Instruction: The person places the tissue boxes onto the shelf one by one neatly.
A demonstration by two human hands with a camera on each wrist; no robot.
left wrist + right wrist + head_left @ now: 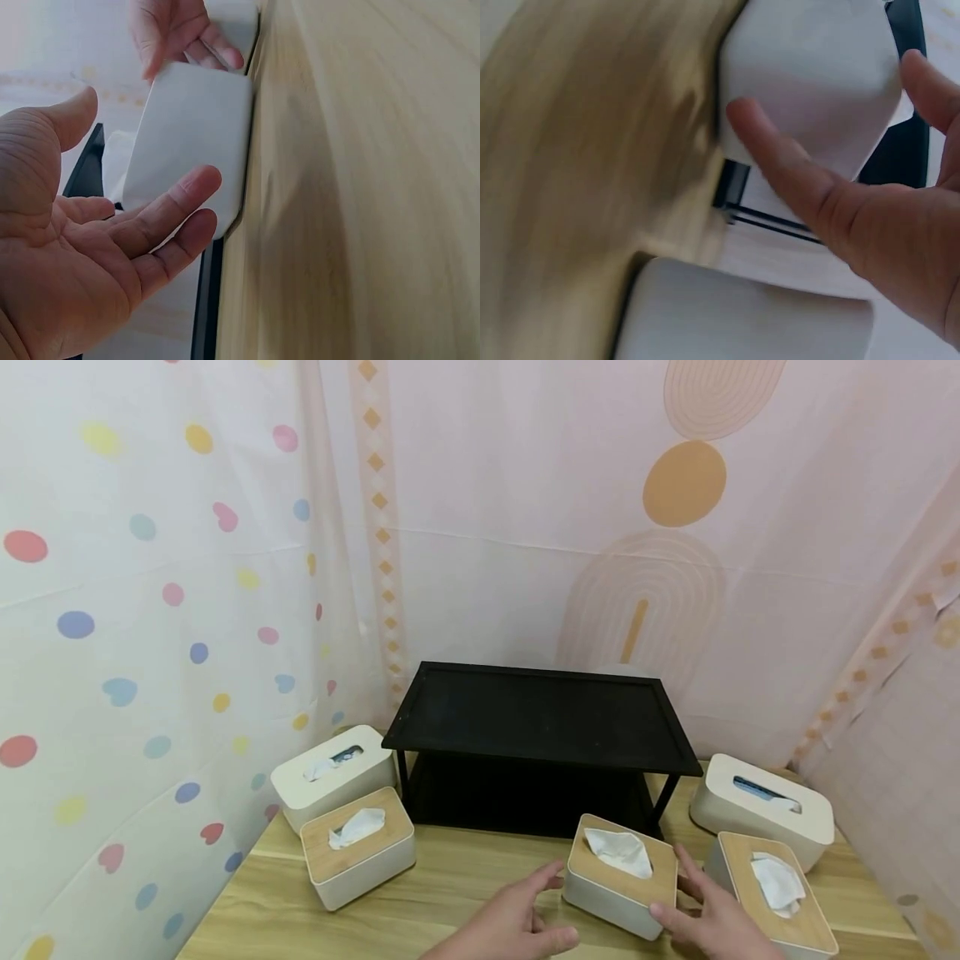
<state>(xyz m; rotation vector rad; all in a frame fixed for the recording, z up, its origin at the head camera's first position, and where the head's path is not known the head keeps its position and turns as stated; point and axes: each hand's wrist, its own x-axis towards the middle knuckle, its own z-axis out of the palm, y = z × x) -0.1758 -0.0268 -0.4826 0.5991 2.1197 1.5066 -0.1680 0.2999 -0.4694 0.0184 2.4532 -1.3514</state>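
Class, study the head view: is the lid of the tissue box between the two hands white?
No, that tissue box has a wood-coloured lid, with white tissue poking through it.

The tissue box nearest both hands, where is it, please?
In the head view, that tissue box sits centre-right, between the left hand and the right hand, in front of the black shelf.

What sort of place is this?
It's probably an indoor corner set up for handling things: patterned curtains hang behind a wooden table, which holds a black two-level rack and several tissue boxes.
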